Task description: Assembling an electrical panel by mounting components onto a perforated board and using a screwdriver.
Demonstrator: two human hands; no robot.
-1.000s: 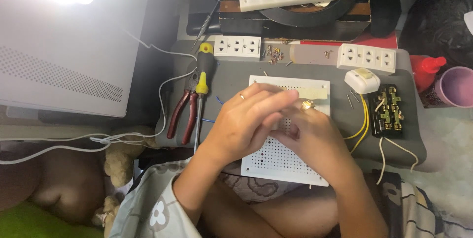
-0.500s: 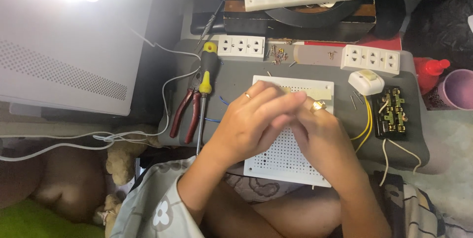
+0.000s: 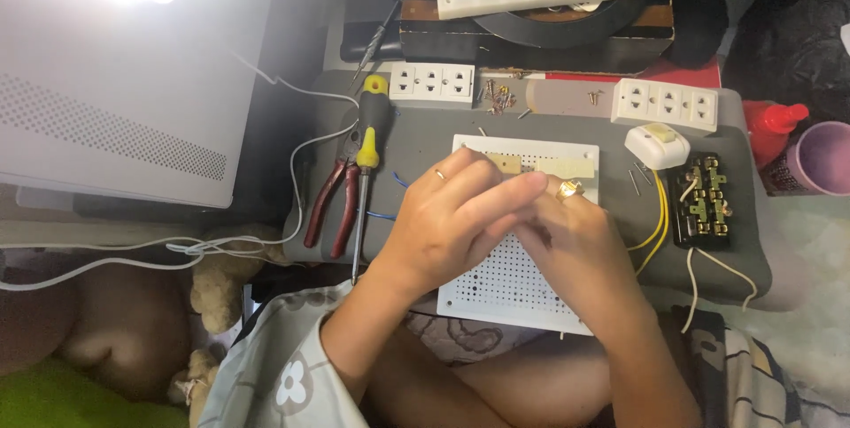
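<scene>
Over the white perforated board (image 3: 522,277): left hand (image 3: 452,220) and right hand (image 3: 567,242) bunched together, fingertips meeting near the board's upper middle. Fingers curled tight against each other; whatever sits between them hidden, so can't tell what's gripped, if anything. Ring on each hand. Board flat on the grey work surface (image 3: 425,140), partly overhanging its near edge, two pale blocks at its top edge. Left of the hands: yellow-and-black screwdriver (image 3: 365,162) lying beside red-handled pliers (image 3: 332,207), both untouched. Behind the board: triple white socket strip (image 3: 431,84), scattered small screws (image 3: 498,98), second socket strip (image 3: 664,105). Right of the board: white round switch (image 3: 656,145), black terminal part (image 3: 704,200) with yellow wires (image 3: 657,229) looping out. Far right: pink cup (image 3: 819,158), red bottle (image 3: 772,123).
</scene>
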